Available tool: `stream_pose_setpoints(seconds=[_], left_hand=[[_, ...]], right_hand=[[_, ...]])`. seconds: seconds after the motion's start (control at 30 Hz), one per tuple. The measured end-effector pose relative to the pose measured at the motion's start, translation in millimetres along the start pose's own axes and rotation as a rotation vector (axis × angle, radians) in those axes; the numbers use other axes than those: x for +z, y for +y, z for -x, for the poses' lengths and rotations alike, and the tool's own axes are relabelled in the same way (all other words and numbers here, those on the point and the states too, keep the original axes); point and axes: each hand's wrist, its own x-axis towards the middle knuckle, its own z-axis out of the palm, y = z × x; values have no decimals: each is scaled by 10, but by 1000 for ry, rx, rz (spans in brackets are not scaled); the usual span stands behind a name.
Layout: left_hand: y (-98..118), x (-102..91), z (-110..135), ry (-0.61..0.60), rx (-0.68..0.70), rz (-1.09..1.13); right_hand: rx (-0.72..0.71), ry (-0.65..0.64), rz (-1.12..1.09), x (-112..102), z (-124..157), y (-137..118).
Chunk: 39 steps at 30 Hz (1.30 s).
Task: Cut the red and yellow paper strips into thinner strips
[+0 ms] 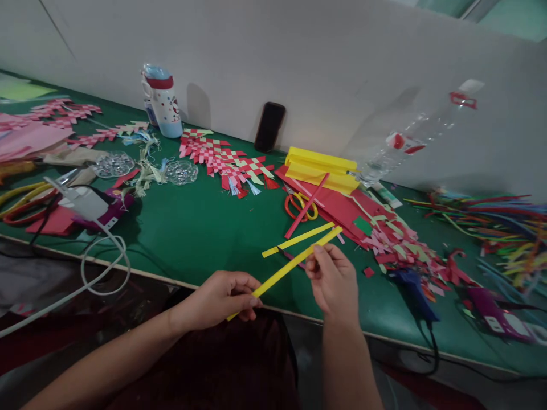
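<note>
Left grip (pixel 226 296) and right grip (pixel 332 278) pinch one yellow strip (pixel 284 271)

The left grip is closed on its lower end; the strip slants up over the table's (pixel 200 239) edge. Just beyond lies a second strip (pixel 299 239). The right grip is closed near the upper end.

Head-worn view, near, facing forward (and down)
</note>
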Motion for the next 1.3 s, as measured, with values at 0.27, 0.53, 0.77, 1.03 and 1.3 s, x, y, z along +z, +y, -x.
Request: stream_pose_setpoints(seconds=[0.27,0.53,0.77,1.03,1.3], left_hand=[[-50,39,-52,-22,33,18],[17,134,-122,32,200,-340],[6,150,-137,66,145,-521],[51,120,-54,22,83,-472],[-111,5,108,-75,-42,-571]], right_hand=[[66,-118,115,-57,100,-24],[166,-181,236,-5,440,114],[156,-154,210,-4,515,129],[214,-164,17,46,528,312],[119,49,-74,-233,228,79]])
